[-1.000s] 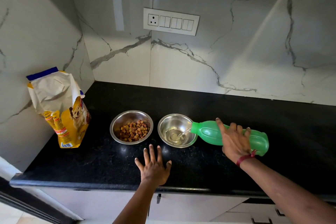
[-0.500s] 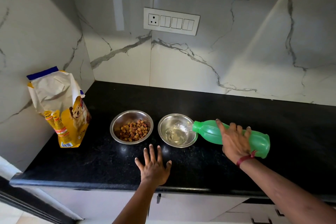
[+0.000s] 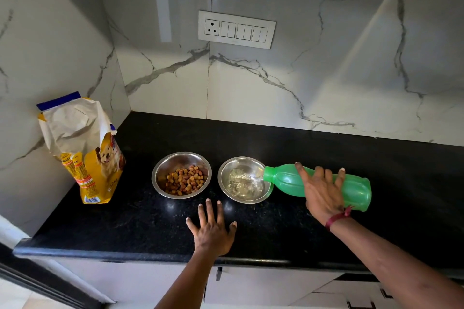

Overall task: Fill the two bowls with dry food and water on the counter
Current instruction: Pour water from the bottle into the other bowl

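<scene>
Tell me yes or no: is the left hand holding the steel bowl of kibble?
No, the left hand lies flat on the black counter, apart from it.

Green bottle (image 3: 319,183) tipped further over since 1 s ago, base raised a little in the right hand (image 3: 322,192), mouth now at the rim of the right steel bowl (image 3: 244,180), more water pooled and rippling inside it than before

Right hand (image 3: 322,192) grips green bottle (image 3: 356,189) tipped sideways, water running into right steel bowl (image 3: 244,180). Left bowl (image 3: 181,175) holds kibble (image 3: 185,180). Left hand (image 3: 212,231) flat on black counter (image 3: 125,228).
</scene>
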